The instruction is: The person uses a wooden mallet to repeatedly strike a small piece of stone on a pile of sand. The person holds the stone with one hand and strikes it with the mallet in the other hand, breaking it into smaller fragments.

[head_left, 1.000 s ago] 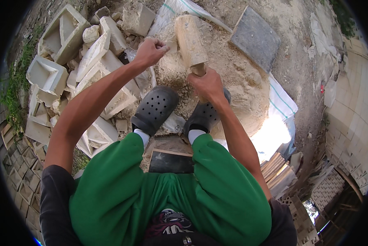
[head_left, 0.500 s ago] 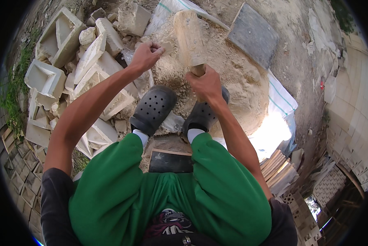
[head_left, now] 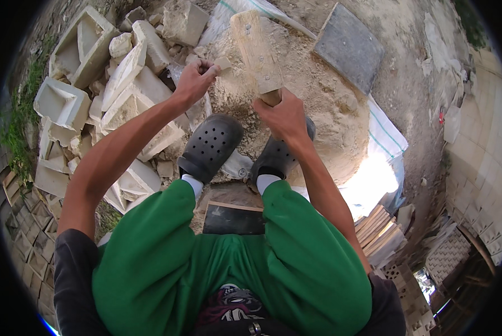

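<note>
"Gripping what, with the right hand?"

"A blocky, pale wooden mallet, fingers closed round its handle, its head over the heap of crumbled beige rubble."

"And the left hand?"

"Narrow: thumb and fingers look pinched on a small, flat, pale stone chunk, near the mallet's head."

"What's off beside it?"

"Broken, cream-coloured cast blocks, piled left of the person's grey perforated clogs."

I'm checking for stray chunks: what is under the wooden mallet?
Pale crumbled material shows around the wooden mallet, which the right hand holds; whatever lies directly beneath its head is hidden.
</note>
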Available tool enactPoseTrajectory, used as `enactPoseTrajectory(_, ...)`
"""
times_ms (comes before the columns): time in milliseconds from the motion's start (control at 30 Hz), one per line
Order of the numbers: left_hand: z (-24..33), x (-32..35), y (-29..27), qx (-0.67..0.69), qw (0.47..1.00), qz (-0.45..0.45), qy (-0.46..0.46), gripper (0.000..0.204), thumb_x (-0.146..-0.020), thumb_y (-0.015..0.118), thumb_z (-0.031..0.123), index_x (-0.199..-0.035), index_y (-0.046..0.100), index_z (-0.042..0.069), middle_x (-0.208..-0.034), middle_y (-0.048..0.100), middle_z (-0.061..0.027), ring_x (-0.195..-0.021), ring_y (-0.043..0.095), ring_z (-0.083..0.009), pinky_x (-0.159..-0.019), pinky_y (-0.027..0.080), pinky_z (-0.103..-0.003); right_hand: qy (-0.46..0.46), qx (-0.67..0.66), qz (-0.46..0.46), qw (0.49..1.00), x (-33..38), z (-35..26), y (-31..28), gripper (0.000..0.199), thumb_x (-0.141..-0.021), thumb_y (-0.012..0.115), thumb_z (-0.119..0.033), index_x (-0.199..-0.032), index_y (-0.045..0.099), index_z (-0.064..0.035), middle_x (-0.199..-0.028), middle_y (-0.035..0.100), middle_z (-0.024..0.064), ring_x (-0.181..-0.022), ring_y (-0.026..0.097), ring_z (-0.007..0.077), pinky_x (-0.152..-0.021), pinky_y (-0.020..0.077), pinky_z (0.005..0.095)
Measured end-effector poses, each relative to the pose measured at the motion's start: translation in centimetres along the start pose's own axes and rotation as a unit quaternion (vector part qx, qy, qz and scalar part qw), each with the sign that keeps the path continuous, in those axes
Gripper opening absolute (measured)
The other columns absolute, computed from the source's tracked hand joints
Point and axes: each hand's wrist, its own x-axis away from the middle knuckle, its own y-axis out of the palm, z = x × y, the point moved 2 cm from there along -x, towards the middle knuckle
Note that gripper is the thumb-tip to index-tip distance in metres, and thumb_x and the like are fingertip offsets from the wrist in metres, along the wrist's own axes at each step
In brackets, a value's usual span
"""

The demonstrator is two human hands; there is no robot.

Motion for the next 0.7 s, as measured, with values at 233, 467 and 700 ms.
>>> enactPoseTrajectory(233,0.5,-0.8,0.3,0.002,0.999,0.037,0.017,0.031,-0.094,0.068,0.029,-0.100,0.063,-0.002,-0.083,0.068,-0.0059,-0.076,0.063,-0.0113,-0.070,0.050,-0.027,-0.048,0.035,0.013,0.998,-1.0,3.6,3.0,0.051,-0.076,0.076,-0.031,-0.113,0.066,0.0027,-0.095,0.072,0.0265,-0.097,0.071,0.0387,-0.085,0.0565,0.0409)
enactPoseTrajectory(467,-0.4,-0.2,-0.2,0.004,0.996,0.080,0.036,0.031,-0.094,0.068,0.029,-0.100,0.063,-0.001,-0.084,0.068,-0.0065,-0.075,0.063,-0.0116,-0.071,0.051,-0.029,-0.005,-0.011,0.022,1.000,-0.2,3.4,1.6,0.032,-0.083,0.073,-0.025,-0.101,0.069,0.0013,-0.072,0.071,0.0111,-0.062,0.070,0.0165,-0.059,0.0543,0.0345)
enactPoseTrajectory(700,0.4,-0.9,-0.2,0.024,0.994,0.096,0.046,0.030,-0.094,0.069,0.028,-0.100,0.063,-0.001,-0.083,0.067,-0.0049,-0.074,0.061,-0.0107,-0.068,0.050,-0.028,-0.047,-0.030,0.019,0.998,-1.3,4.2,2.3,0.042,-0.078,0.074,-0.027,-0.105,0.068,0.0056,-0.090,0.073,0.0239,-0.082,0.074,0.0345,-0.072,0.0571,0.0401)
